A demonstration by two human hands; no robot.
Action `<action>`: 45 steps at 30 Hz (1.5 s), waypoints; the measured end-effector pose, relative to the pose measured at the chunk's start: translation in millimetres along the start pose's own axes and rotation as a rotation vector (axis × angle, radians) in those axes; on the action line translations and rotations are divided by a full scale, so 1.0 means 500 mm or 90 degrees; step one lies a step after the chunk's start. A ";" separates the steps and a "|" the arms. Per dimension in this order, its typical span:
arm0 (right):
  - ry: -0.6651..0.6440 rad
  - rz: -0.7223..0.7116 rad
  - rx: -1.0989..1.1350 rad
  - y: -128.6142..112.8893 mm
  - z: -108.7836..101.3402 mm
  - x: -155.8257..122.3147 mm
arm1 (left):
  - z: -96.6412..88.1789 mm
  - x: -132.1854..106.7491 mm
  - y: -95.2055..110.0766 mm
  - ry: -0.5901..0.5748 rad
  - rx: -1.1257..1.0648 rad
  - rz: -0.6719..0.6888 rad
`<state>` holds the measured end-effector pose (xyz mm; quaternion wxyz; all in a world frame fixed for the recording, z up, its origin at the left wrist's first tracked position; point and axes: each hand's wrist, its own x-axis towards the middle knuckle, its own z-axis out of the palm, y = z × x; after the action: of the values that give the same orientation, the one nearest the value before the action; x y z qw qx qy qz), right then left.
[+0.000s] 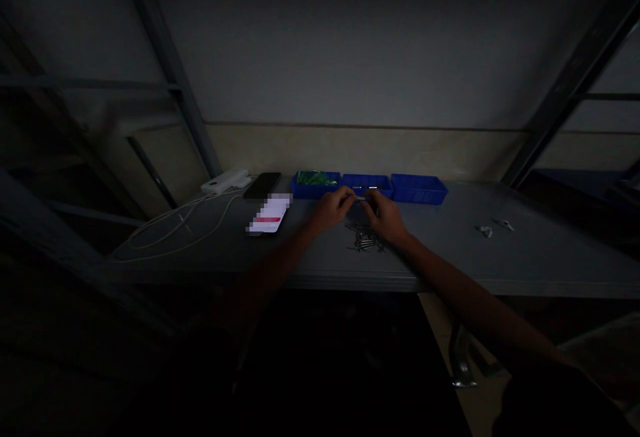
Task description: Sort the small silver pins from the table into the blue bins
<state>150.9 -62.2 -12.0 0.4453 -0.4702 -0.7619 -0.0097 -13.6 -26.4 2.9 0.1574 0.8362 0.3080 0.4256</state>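
Above the near middle of the table (440, 243), just on the near side of the blue bins, our left hand (329, 210) and right hand (389, 215) come close together, fingertips pinching a small metal piece (360, 198) between them. It is too small and dim for us to tell its exact shape.

Just below our hands, nearer to us, a loose pile of thin metal parts (367, 241) lies on the table.

Beyond our hands, three blue bins stand side by side in a row. In the left bin (311, 192) we see a heap of green things (314, 178), their kind unclear. The middle bin (367, 179), partly hidden by our fingers, shows a few thin, shiny pieces. In the right bin (420, 189) we make out bare blue walls.

Left of the bins lie a dark phone (263, 185) and, nearer us, a phone with a lit screen (273, 213); farther left, a white power strip (225, 181) and looping white cable (205, 232). Well to the right rest two small white objects (485, 231).
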 end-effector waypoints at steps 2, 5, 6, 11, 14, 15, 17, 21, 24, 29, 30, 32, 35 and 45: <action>-0.002 -0.008 0.000 0.000 0.000 0.000 | -0.002 0.000 0.002 -0.008 0.007 -0.004; 0.005 -0.006 -0.007 -0.001 -0.001 0.000 | -0.001 0.000 0.003 -0.026 0.000 -0.009; 0.010 -0.004 -0.011 -0.002 -0.001 0.000 | 0.000 0.000 0.003 -0.029 -0.006 -0.009; 0.020 0.003 -0.021 -0.004 -0.001 0.001 | 0.005 0.001 0.001 -0.026 -0.025 0.004; 0.020 -0.002 -0.026 -0.004 -0.001 0.001 | 0.004 0.001 0.001 -0.029 -0.021 0.008; 0.020 -0.005 -0.026 -0.005 -0.001 0.001 | 0.003 0.001 0.002 -0.031 -0.019 0.008; 0.019 -0.004 -0.024 -0.005 -0.002 0.001 | 0.002 0.001 0.003 -0.034 -0.014 0.009; 0.013 0.021 -0.007 -0.006 -0.003 0.000 | 0.001 0.001 0.002 -0.025 -0.004 0.011; 0.005 0.024 -0.001 -0.009 -0.005 -0.001 | 0.003 0.002 -0.001 -0.017 -0.004 0.003; 0.005 0.017 -0.018 -0.009 -0.005 -0.001 | 0.003 0.001 -0.002 -0.025 0.002 -0.009; 0.006 0.013 -0.021 -0.009 -0.005 0.000 | 0.003 0.001 -0.001 -0.026 0.001 -0.008; 0.008 0.005 -0.022 -0.007 -0.004 0.000 | 0.003 0.001 -0.001 -0.023 -0.005 -0.005; 0.009 -0.001 -0.018 -0.005 -0.003 0.000 | 0.002 0.000 0.000 -0.015 -0.024 0.010; 0.000 0.035 -0.007 -0.008 -0.006 -0.001 | 0.001 0.000 0.002 -0.017 -0.012 0.003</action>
<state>150.3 -65.9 -8.8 0.4430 -0.4932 -0.7487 -0.0018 -12.7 -27.0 3.0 0.1681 0.8413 0.2997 0.4172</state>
